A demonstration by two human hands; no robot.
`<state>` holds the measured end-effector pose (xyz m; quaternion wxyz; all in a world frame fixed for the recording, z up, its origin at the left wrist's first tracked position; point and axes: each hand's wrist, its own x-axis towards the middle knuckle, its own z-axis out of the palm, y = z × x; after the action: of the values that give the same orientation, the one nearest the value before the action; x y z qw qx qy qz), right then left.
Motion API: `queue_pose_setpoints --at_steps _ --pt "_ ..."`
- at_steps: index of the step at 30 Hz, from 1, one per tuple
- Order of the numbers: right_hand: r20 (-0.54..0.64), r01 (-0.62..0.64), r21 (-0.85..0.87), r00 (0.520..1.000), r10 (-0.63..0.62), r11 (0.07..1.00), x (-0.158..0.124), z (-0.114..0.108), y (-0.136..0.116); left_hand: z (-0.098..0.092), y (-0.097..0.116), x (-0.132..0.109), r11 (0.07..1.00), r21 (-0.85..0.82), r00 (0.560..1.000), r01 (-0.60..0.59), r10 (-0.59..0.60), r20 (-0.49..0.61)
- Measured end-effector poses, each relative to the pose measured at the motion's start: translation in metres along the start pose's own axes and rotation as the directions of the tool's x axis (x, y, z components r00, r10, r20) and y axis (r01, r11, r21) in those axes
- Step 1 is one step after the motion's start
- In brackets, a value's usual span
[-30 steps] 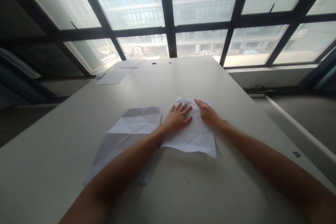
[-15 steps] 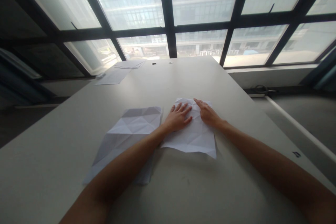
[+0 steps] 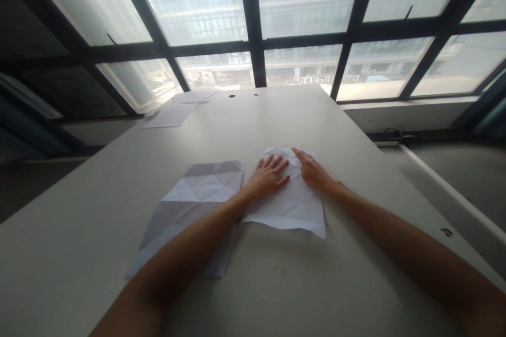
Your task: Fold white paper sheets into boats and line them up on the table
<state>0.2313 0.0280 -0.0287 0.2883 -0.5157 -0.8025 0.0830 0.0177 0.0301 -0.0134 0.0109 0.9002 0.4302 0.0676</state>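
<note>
A creased white sheet of paper (image 3: pixel 290 210) lies on the table under both my hands, its near edge curling up a little. My left hand (image 3: pixel 269 176) rests flat on the sheet's left part, fingers spread. On the right part, my right hand (image 3: pixel 313 170) lies with its fingers stretched out toward the far edge, pressing on the paper. Left of this sheet are other creased white papers (image 3: pixel 201 184), partly covered by my left forearm.
The white table (image 3: pixel 253 126) reaches toward large dark-framed windows. Several flat papers (image 3: pixel 169 115) lie at its far left edge. Two dark holes are at the far end. A small black mark or object (image 3: pixel 446 232) is near the right edge.
</note>
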Motion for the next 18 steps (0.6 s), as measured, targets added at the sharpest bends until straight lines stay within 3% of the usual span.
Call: queue_pose_setpoints --at_steps 18 --pt "0.016 0.009 -0.008 1.000 -0.009 1.000 -0.0005 -0.0019 -0.0001 -0.0019 0.0016 -0.0003 1.000 -0.012 1.000 0.002 -0.002 -0.003"
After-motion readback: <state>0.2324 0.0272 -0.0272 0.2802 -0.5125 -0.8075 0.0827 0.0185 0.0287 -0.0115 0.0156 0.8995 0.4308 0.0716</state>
